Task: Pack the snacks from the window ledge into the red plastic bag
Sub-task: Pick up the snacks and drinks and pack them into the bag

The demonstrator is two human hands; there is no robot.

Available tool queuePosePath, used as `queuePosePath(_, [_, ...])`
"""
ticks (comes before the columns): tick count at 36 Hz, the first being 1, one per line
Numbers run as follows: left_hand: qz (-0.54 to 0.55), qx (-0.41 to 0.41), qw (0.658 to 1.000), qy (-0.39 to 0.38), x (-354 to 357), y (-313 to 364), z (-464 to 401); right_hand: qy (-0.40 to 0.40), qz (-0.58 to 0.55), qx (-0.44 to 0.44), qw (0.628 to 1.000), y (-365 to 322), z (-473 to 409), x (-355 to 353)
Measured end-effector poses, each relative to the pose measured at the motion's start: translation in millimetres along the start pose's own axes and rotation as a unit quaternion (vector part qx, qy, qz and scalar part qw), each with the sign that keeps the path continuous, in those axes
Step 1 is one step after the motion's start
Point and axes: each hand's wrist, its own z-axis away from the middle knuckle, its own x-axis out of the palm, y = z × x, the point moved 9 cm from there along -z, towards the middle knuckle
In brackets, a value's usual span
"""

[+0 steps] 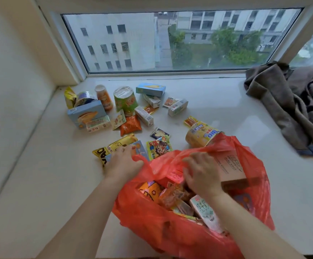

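Note:
The red plastic bag (170, 230) lies open on the white window ledge (217, 101), holding several snacks and a brown carton (230, 169). My left hand (123, 162) grips the bag's left rim, above yellow snack packets (114, 146). My right hand (201, 173) reaches into the bag's mouth, its fingers curled on the far red plastic among the packets. A yellow cup of noodles (201, 134) lies on its side just behind the bag. Further back stand a green cup (125, 99), an orange bottle (104, 98), blue boxes (86, 114) and small cartons (144, 115).
A crumpled brown-grey garment (286, 101) is heaped at the right end of the ledge. The window pane (170, 40) runs along the back, and a white wall (11, 71) closes the left side.

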Motion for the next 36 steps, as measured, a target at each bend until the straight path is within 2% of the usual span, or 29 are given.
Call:
queuePosePath(2, [-0.069,0.044,0.997,-0.01,6,20,4,0.042,0.05,0.08,0.995,47,0,-20])
queuePosePath(4, [-0.124,0.101,0.986,-0.038,18,46,10,0.035,0.107,0.17,0.979,99,8,-32])
queuePosePath(6, [-0.184,0.15,0.97,-0.062,34,73,16,-0.039,0.154,0.261,0.952,144,24,-34])
queuePosePath(9, [-0.271,0.21,0.938,-0.054,61,110,17,-0.222,0.21,0.401,0.863,193,62,-28])
queuePosePath(10, [-0.283,0.219,0.932,-0.053,70,119,15,-0.248,0.201,0.432,0.844,203,74,-27])
queuePosePath(12, [-0.293,0.222,0.928,-0.058,87,130,10,-0.265,0.119,0.467,0.835,209,90,-27])
queuePosePath(15, [-0.293,0.217,0.93,-0.052,102,138,0,-0.25,0.002,0.452,0.857,201,97,-32])
queuePosePath(20, [-0.255,0.217,0.942,-0.023,104,146,-12,-0.216,-0.07,0.437,0.87,196,103,-57])
queuePosePath(24, [-0.138,0.205,0.969,0.008,85,164,-14,-0.152,-0.095,0.402,0.898,182,85,-90])
queuePosePath(28, [-0.021,0.158,0.986,0.042,61,168,-23,-0.01,-0.086,0.287,0.954,141,53,-142])
queuePosePath(30, [-0.005,0.146,0.988,0.048,56,165,-29,0.008,-0.042,0.241,0.969,128,49,-151])
queuePosePath(32, [-0.018,0.147,0.988,0.044,57,161,-33,-0.077,0.022,0.256,0.963,134,56,-134])
queuePosePath(34, [-0.052,0.154,0.986,0.029,63,157,-36,-0.248,0.101,0.3,0.915,151,79,-102])
queuePosePath(35, [-0.071,0.161,0.984,0.018,68,155,-36,-0.32,0.132,0.296,0.89,153,90,-90])
queuePosePath(36, [-0.087,0.173,0.981,0.002,75,153,-37,-0.364,0.149,0.289,0.873,153,98,-83])
